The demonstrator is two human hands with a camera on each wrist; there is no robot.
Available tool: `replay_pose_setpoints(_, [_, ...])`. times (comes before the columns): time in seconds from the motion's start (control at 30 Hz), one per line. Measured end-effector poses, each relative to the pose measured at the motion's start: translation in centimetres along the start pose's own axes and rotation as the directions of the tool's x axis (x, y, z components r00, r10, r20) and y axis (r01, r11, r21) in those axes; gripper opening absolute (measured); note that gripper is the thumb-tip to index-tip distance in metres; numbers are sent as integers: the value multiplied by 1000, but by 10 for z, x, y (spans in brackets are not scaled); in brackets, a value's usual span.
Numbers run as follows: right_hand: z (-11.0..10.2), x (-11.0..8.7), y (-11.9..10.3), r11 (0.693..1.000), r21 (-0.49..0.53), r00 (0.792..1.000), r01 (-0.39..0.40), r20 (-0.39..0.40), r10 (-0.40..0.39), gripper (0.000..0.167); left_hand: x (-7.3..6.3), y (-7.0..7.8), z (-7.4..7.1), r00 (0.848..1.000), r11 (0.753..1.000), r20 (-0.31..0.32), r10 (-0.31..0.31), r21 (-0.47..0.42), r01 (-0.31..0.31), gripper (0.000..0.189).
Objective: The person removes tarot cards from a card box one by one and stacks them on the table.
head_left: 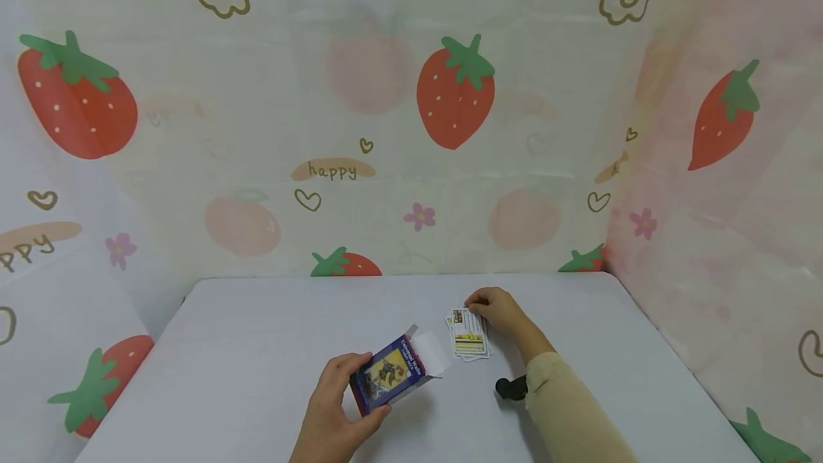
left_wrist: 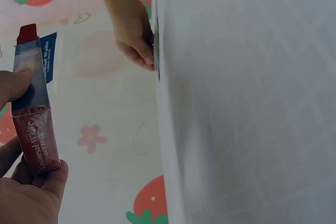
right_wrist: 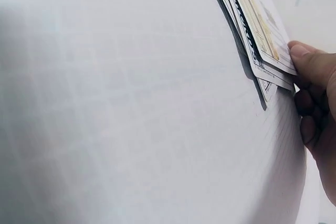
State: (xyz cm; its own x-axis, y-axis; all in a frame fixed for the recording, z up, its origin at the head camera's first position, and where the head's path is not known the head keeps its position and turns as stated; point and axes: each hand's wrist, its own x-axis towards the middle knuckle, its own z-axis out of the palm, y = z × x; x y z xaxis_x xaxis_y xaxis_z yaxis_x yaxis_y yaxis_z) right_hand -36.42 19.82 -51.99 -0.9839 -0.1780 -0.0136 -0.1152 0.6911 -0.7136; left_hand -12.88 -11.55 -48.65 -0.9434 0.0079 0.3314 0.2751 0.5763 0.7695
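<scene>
A blue and red card box (head_left: 388, 376) with a yellow picture on its front is gripped in my left hand (head_left: 337, 406), thumb below and fingers above. Its white end flap (head_left: 429, 353) stands open to the right. In the left wrist view the box (left_wrist: 35, 129) shows its red side, held between thumb and fingers. A slightly fanned pile of printed cards (head_left: 468, 338) lies on the table to the right of the box. At the pile's far edge my right hand (head_left: 504, 313) pinches the top card (right_wrist: 262, 19); how many cards it holds cannot be told.
Beneath everything is a white-covered table (head_left: 257, 349). A strawberry-print cloth (head_left: 398, 220) hangs behind it and along both sides. A black wrist camera piece (head_left: 511, 388) sticks out from the right sleeve (head_left: 572, 406), above the table.
</scene>
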Motion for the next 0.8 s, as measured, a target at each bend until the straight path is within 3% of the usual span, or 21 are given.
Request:
replay_pose_setpoints(0.47, [1, -1, -3, 999, -38, 1000, -1, 13, 1, 5, 0, 0, 0, 1000, 1000, 20, -14, -5, 14, 75])
replay_pose_setpoints(0.8, [-1, -5, -4, 1000, 16, 1000, -2, -13, 2, 9, 0, 0, 0, 1000, 1000, 3, 3, -5, -3, 76])
